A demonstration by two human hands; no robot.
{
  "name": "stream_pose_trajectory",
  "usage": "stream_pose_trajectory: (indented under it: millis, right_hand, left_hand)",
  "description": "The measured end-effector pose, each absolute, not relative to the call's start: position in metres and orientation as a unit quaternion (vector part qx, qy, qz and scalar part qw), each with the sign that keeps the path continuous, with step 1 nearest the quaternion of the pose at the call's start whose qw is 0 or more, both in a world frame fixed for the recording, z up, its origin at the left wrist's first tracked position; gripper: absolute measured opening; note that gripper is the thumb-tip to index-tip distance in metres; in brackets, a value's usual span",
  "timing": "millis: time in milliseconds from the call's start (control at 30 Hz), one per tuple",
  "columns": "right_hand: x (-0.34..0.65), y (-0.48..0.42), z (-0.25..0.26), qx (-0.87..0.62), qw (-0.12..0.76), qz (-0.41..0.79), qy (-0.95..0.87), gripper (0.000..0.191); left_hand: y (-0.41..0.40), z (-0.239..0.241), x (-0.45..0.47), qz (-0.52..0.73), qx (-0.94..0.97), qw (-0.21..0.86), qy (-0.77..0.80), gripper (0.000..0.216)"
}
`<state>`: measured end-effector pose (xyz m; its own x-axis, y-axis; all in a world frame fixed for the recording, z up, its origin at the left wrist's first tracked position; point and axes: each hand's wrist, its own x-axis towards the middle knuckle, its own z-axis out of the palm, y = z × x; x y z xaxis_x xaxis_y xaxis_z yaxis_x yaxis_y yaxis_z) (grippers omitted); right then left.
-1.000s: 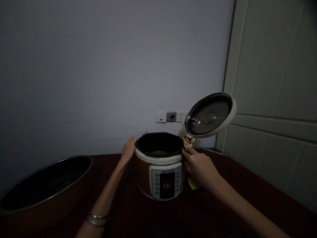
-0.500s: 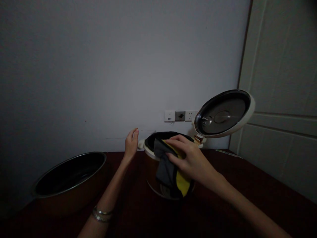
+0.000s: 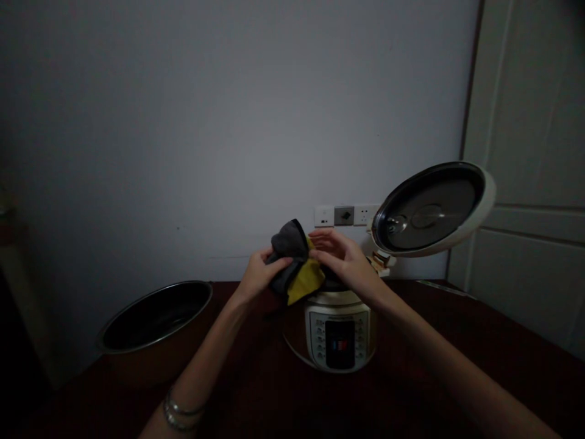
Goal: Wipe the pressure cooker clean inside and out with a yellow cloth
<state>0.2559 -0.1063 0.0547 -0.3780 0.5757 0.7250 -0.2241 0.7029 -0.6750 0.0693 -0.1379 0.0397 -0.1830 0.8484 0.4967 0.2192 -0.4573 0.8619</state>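
Note:
A grey and yellow cloth (image 3: 305,281) with dark edging hangs bunched between my hands, above the left front of an electric pressure cooker (image 3: 315,332). My left hand (image 3: 259,274) grips its grey side, thumb on top. At the yellow side, my right hand (image 3: 345,259) pinches the cloth between thumb and fingers. The cooker stands upright, its control panel (image 3: 340,341) facing me. Its round lid (image 3: 432,210) is raised and tilted to the right on the hinge. Cloth and right hand cover most of the cooker's opening.
On the left of the dark red tabletop (image 3: 256,390) sits a wide brown pot (image 3: 155,341) with a dark inside. Wall sockets (image 3: 344,215) are set behind the cooker. A pale panelled door (image 3: 534,183) stands at the right.
My left hand, open before, has taken hold of the cloth. My right hand has lifted the cloth up and leftward from the cooker's front, uncovering the control panel. The view has shifted slightly left.

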Motion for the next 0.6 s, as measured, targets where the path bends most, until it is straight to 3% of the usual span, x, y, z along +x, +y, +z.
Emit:
stream_pose_trajectory:
  millis: [100,300,367,500,600]
  right_hand:
    - [0.287,-0.108,0.053,-0.143,0.567,0.335,-0.738,0.027]
    - [0.348,-0.094,0.025,-0.275,0.570,0.215,-0.744,0.027]
    - [0.360,-0.086,0.010,-0.309,0.550,0.176,-0.756,0.029]
    - [0.378,-0.071,-0.019,-0.360,0.518,0.112,-0.768,0.036]
    - [0.389,-0.063,-0.036,-0.385,0.524,0.101,-0.753,0.044]
  left_hand:
    - [-0.128,0.056,0.028,0.631,0.545,0.156,0.530,0.041]
    - [-0.084,0.059,-0.026,0.489,0.549,-0.134,0.665,0.032]
    - [-0.068,0.047,-0.023,0.456,0.616,-0.125,0.630,0.032]
    - [-0.053,0.023,-0.010,0.389,0.728,0.016,0.564,0.024]
    - [-0.059,0.013,-0.009,0.409,0.725,0.063,0.550,0.024]
